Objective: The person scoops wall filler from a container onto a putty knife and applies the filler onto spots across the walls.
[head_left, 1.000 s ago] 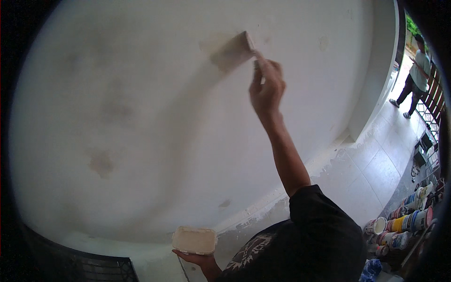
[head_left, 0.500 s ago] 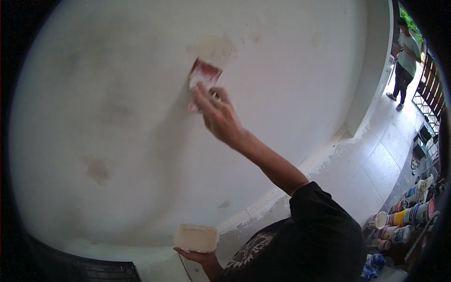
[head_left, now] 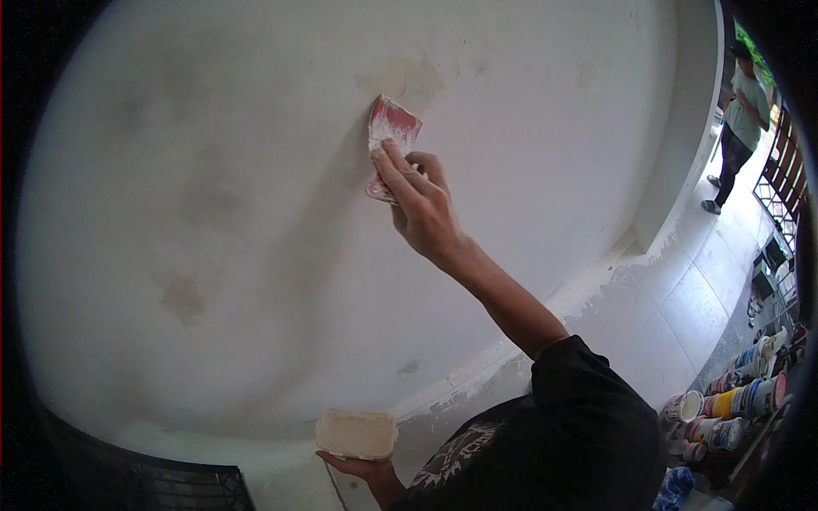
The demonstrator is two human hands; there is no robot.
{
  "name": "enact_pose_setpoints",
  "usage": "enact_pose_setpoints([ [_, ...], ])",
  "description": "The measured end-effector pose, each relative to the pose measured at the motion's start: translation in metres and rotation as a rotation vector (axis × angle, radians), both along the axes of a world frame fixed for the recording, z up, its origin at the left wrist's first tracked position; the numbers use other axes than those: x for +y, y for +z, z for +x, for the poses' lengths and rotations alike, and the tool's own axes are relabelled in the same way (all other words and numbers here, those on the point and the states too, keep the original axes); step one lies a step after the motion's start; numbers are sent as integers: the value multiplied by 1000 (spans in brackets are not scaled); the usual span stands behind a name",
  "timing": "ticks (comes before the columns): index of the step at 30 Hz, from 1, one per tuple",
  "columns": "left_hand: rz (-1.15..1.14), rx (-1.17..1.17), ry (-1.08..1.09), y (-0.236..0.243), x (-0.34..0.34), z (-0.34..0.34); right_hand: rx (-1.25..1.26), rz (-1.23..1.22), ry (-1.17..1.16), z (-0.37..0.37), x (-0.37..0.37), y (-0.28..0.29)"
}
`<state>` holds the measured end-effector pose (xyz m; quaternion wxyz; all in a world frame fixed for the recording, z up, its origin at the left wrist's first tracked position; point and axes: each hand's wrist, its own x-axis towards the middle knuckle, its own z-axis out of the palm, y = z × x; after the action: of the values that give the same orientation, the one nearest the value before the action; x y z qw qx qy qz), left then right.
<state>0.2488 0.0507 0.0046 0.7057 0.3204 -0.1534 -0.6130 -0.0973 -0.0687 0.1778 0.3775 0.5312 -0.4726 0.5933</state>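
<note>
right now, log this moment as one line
right grip: red scraper | left grip: pale tub | wall: beige patch above scraper

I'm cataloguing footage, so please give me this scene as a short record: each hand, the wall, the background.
Right hand: the right hand grips a red putty spreader smeared with white
Spreader position: at the wall, just below a beige patch; contact hard to tell
Left hand: the left hand supports a shallow rectangular tub from beneath
Wall: pale wall with several darker blotches
Background: cans and buckets at lower right; another person stands at upper right
</note>
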Motion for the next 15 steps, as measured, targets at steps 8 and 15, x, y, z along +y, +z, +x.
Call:
enact_pose_setpoints([
  [8,-11,-34,-39,0,0,-6,-20,-53,-154,-33,-10,11],
  [15,-25,-25,-50,2,6,-6,109,146,79,-9,27,-8],
])
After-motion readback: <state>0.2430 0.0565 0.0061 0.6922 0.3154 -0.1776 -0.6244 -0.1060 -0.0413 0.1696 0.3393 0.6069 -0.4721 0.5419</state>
